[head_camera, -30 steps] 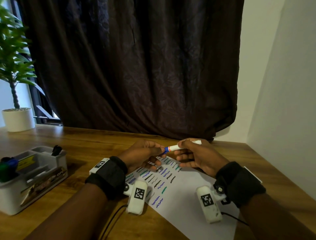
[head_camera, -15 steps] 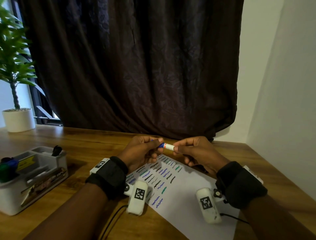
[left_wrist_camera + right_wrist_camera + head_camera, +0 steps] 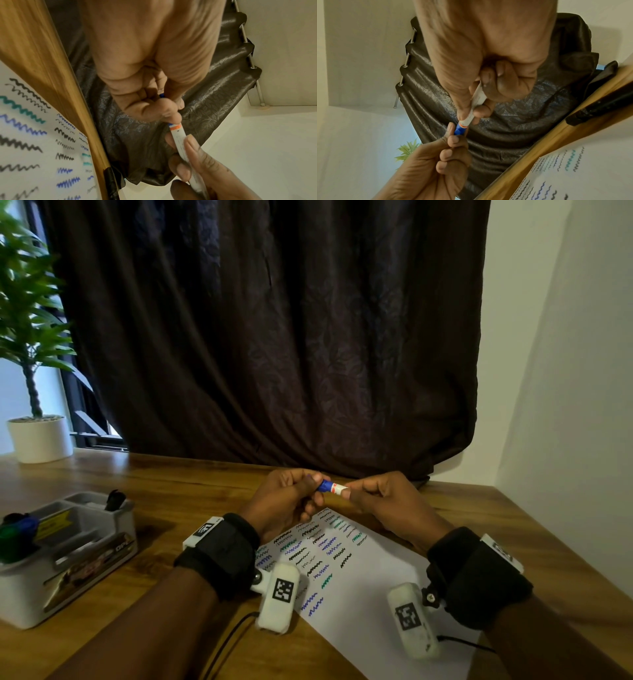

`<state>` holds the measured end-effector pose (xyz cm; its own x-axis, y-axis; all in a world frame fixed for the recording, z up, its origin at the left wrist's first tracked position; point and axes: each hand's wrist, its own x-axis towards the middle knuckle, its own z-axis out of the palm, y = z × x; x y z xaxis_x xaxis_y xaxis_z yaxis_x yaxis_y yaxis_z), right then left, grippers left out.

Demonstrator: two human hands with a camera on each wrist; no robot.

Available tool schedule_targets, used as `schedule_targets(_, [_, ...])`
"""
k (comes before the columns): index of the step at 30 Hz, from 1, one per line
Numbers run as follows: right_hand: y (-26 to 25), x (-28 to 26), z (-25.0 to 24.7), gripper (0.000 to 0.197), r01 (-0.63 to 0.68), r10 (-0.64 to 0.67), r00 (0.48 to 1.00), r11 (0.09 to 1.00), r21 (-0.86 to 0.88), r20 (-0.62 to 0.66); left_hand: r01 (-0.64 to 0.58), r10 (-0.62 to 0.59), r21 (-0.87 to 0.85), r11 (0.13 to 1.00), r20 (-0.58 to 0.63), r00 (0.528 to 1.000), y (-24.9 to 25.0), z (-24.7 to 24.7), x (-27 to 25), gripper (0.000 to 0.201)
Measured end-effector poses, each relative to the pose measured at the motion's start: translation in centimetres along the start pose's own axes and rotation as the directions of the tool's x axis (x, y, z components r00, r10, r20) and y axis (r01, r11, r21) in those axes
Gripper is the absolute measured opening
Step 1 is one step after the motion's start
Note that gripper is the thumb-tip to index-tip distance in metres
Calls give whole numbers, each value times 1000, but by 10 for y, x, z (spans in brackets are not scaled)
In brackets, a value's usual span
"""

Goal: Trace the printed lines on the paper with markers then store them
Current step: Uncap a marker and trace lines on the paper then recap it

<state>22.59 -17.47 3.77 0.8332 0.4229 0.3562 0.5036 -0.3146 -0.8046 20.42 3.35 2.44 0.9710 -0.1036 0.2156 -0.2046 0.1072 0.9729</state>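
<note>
Both hands hold one marker (image 3: pixel 331 487) in the air above the far end of the paper (image 3: pixel 359 583). The marker has a white barrel (image 3: pixel 178 136) with an orange band and a blue cap (image 3: pixel 459 130). My left hand (image 3: pixel 291 501) pinches the blue cap end between thumb and fingers. My right hand (image 3: pixel 383 501) grips the white barrel (image 3: pixel 477 100). The cap sits against the barrel. The paper carries rows of wavy lines in black, blue and teal, some thickly traced.
A white desk organiser (image 3: pixel 68 556) with several markers stands at the left of the wooden table (image 3: pixel 171 484). A potted plant (image 3: pixel 37 436) sits at the far left. A dark curtain (image 3: pixel 274 337) hangs behind, and a white wall (image 3: pixel 565 405) closes the right side.
Both hands have lifted slightly with the marker and drawn closer together. Less of the white barrel shows between them, and the blue cap now sits tight against the orange band.
</note>
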Motion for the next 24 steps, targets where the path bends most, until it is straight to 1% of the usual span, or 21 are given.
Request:
schedule_targets(4, [2, 2, 2, 20, -39, 38, 999, 999, 16, 17, -10, 10, 2, 1000, 14, 1000, 0, 1, -1, 25])
schedule_targets(7, [-1, 1, 2, 39, -102, 101, 995, 994, 44, 23, -32, 32, 1, 999, 19, 999, 1, 1, -1, 24])
schedule_targets(9, [-3, 0, 2, 48, -156, 154, 987, 985, 67, 35, -42, 42, 10, 999, 30, 999, 1, 0, -1, 23])
schedule_targets(10, [-4, -1, 2, 49, -191, 187, 981, 978, 89, 52, -45, 45, 15, 999, 41, 998, 1, 0, -1, 22])
schedule_targets(12, [-6, -2, 0, 42, -286, 270, 956, 946, 152, 114, -49, 47, 33, 998, 65, 997, 1, -1, -2, 21])
schedule_targets(15, [-7, -1, -5, 43, -377, 343, 921, 903, 207, 182, -60, 56, 53, 997, 88, 995, 3, -1, -3, 21])
schedule_targets(19, [-10, 0, -5, 45, -379, 345, 922, 900, 216, 177, -69, 64, 59, 996, 84, 994, 4, 0, -2, 23])
schedule_targets(21, [-8, 0, -5, 45, -371, 341, 925, 904, 213, 167, -52, 48, 64, 997, 62, 997, 4, 2, 0, 24])
schedule_targets(24, [-6, 0, -3, 42, -376, 338, 923, 896, 236, 185, -22, 19, 57, 998, 51, 999, 2, 3, 0, 25])
